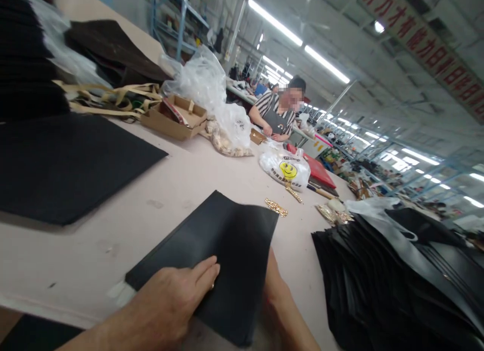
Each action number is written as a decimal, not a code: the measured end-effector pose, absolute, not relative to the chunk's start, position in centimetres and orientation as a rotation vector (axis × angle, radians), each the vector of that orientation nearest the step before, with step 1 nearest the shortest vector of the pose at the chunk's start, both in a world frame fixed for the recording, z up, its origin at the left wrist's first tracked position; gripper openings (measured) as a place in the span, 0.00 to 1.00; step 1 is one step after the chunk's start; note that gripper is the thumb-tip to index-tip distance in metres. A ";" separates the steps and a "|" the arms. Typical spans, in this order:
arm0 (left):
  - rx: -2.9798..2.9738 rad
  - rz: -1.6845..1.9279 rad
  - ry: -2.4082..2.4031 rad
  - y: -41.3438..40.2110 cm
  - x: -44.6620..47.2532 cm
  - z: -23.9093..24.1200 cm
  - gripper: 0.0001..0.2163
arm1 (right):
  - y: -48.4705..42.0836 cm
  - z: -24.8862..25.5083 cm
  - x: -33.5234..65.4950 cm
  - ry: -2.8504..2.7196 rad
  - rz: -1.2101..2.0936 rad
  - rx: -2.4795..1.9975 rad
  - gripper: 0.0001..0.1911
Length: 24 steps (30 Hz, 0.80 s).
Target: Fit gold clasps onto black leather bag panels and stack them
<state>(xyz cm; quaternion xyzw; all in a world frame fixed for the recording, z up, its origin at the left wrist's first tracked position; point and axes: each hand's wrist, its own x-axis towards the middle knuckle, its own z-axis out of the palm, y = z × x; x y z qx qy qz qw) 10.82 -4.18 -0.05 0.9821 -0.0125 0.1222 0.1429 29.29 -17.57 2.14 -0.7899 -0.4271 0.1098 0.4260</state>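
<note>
A flat black sheet (223, 255) lies on the pale table (196, 179) near the front edge, its long axis running from near left to far right, with one corner pointing toward the far right. The left hand (174, 300) rests palm-down on its near end, fingers stretched flat and pressing, grasping nothing. The right hand is hidden beneath the sheet's right edge (only the forearm (283, 305) shows), so I cannot tell whether its grip is closed.

To the right sits a fanned stack of black pieces (378, 285); just beyond the sheet lie small gold fittings (276, 207). A larger black mat (64, 164) lies at far left, a cardboard box (176, 118) and plastic bags (285, 167) farther off. A person in a striped top (278, 114) works at the far end, in a long hall lit by ceiling tubes (298, 38).
</note>
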 end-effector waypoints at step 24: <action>2.652 0.581 -0.059 -4.8 10.1 -3.2 0.24 | -15.1 1.7 45.9 -0.995 -0.173 -3.110 0.12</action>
